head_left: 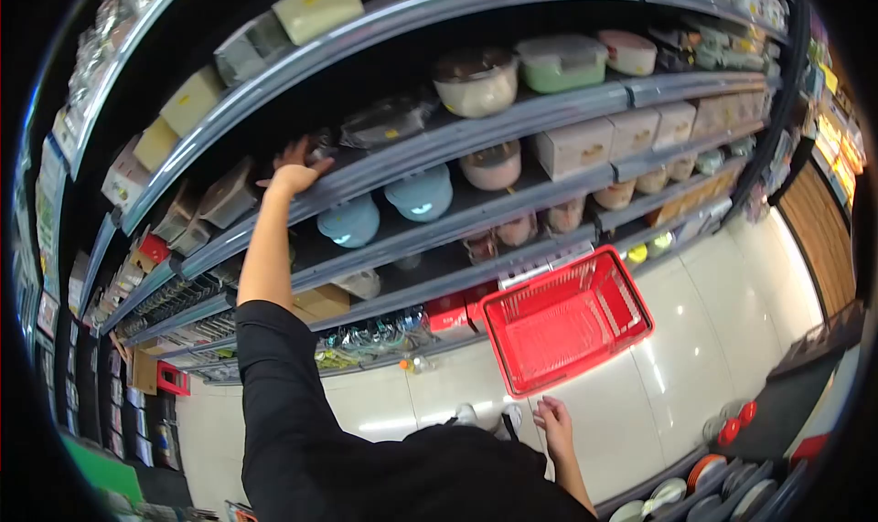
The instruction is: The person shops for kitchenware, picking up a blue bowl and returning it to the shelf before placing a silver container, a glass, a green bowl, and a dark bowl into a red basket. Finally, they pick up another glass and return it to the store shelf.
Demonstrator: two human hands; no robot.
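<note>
My left hand [297, 169] reaches out to a middle shelf with its fingers spread. A small clear plastic-wrapped item [322, 144] sits right at its fingertips; whether they touch I cannot make out. To its right on the same shelf lies a dark container in clear wrap [389, 122], and to its left a grey-brown bin [229, 195]. My right hand [553, 421] hangs low, fingers loosely bent and apart, with nothing seen in it. Just beyond it a red shopping basket [567, 321] stands on the floor, nothing visible inside.
Blue lidded pots [419, 193], a cream pot [476, 83] and a green container [562, 63] stand on the shelves. White boxes [574, 147] are further right. An orange-capped bottle [416, 365] lies on the tiled floor. Plates [706, 472] fill a rack behind my right side.
</note>
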